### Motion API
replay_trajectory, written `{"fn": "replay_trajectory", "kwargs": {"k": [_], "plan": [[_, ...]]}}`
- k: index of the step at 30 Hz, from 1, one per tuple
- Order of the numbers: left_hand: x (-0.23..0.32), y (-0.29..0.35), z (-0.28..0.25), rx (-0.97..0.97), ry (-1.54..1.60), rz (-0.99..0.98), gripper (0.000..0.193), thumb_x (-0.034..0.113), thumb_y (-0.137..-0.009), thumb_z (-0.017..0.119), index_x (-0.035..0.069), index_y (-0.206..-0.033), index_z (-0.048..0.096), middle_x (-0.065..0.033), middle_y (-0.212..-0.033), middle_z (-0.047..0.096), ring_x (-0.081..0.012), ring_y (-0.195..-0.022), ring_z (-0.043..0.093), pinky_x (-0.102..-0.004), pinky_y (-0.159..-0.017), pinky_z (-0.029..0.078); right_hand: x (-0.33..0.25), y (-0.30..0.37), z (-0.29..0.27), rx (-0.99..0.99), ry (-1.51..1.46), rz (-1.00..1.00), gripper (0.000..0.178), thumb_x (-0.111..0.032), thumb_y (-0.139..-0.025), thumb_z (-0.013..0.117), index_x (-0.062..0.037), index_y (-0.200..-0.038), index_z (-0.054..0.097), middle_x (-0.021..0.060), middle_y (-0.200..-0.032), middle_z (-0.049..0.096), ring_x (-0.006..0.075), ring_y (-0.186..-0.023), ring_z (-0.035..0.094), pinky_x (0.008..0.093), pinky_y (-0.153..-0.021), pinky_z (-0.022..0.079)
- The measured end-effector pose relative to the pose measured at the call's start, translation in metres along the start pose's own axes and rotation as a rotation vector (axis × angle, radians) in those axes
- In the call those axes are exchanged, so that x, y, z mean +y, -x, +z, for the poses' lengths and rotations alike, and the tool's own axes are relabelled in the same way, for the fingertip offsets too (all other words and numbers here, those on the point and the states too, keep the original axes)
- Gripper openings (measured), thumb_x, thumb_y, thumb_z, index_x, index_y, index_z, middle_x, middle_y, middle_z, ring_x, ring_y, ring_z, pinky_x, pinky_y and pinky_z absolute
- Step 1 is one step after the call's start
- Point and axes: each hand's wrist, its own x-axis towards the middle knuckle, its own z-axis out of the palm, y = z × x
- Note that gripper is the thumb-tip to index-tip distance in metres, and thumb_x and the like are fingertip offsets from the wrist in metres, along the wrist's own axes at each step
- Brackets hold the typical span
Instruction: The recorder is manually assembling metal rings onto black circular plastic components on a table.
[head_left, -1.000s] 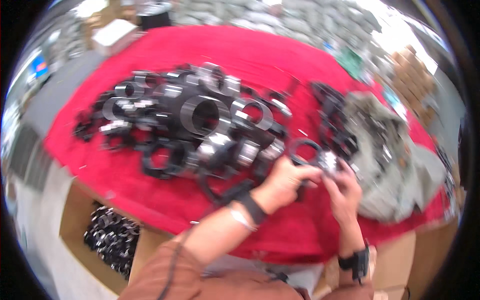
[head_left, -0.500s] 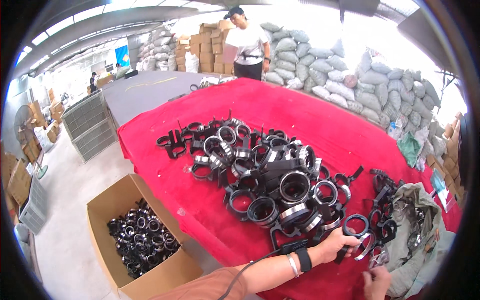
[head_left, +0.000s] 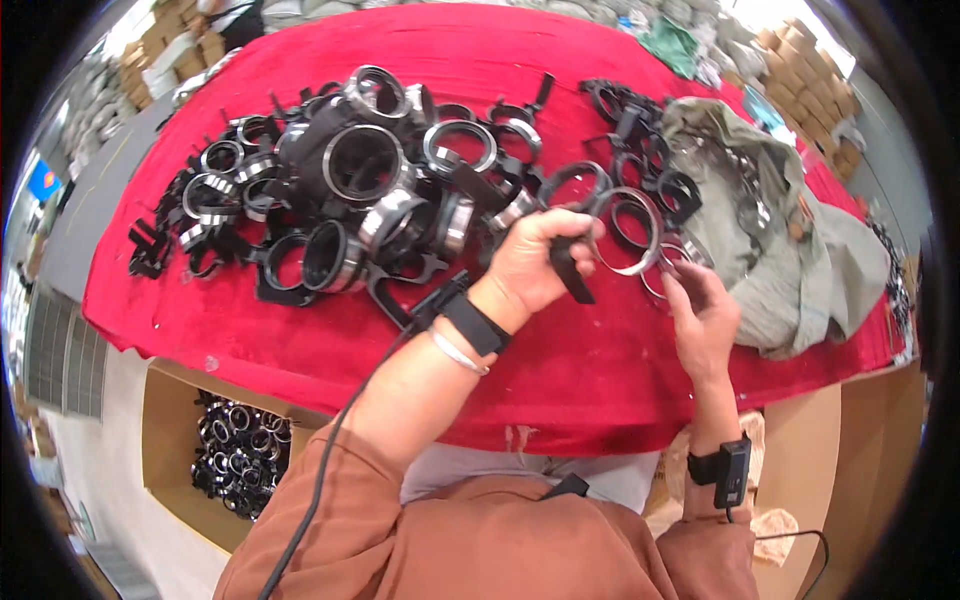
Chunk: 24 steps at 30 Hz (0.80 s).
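Clearly, our left hand [head_left: 535,262] is curled around a flat black tab [head_left: 574,273], whose long axis slants from the fingers toward us and slightly right. Just right of that grip we see a silver ring [head_left: 656,230], between our two hands; it shows as a tall oval, its top leaning left, and its left rim seems to touch our left fingers, so we judge the left hand the nearer. Our right hand [head_left: 706,315] sits at its lower right, finger and thumb narrow together beside a thin silver ring [head_left: 646,285]; we cannot tell whether they pinch it. Just beyond our left knuckles we have a dark ring [head_left: 556,178], perhaps joined to the tab. Farther left spreads the pile of rings [head_left: 388,222]; to the right a grey-green sack [head_left: 805,285] slumps on the red cloth [head_left: 560,385].
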Motion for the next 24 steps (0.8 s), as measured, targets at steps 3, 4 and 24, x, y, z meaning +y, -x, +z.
{"fn": "replay_trajectory", "kwargs": {"k": [3, 4, 24], "plan": [[-0.005, -0.002, -0.004, 0.019, -0.010, -0.004, 0.014, 0.007, -0.082, 0.056, -0.001, -0.094, 0.056, -0.0076, -0.083, 0.061, -0.0095, -0.060, 0.051, -0.0239, -0.056, 0.045, -0.019, 0.000, 0.005, -0.101, -0.446, 0.314, 0.026, -0.015, -0.088, 0.060, 0.0018, -0.108, 0.057, 0.0098, -0.085, 0.063, 0.0113, -0.063, 0.059, 0.0224, -0.051, 0.049], [-0.008, -0.003, -0.002, 0.016, 0.011, -0.022, 0.014, 0.007, -0.083, 0.056, -0.001, -0.094, 0.056, -0.0077, -0.083, 0.061, -0.0096, -0.060, 0.051, -0.0239, -0.056, 0.045, -0.022, -0.002, 0.004, -0.111, -0.598, 0.413, 0.027, -0.015, -0.088, 0.060, 0.0016, -0.109, 0.057, 0.0098, -0.084, 0.063, 0.0115, -0.063, 0.059, 0.0224, -0.051, 0.049], [-0.011, -0.001, 0.012, 0.169, -0.248, -0.189, 0.018, 0.018, -0.087, 0.059, 0.005, -0.099, 0.058, -0.0143, -0.092, 0.066, -0.0076, -0.052, 0.055, -0.0176, -0.047, 0.047, -0.012, -0.011, -0.012, -0.126, 0.254, -0.583, 0.028, 0.010, -0.073, 0.061, -0.0031, -0.097, 0.062, 0.0149, -0.104, 0.062, 0.0253, -0.088, 0.063, 0.0295, -0.073, 0.052]]}}
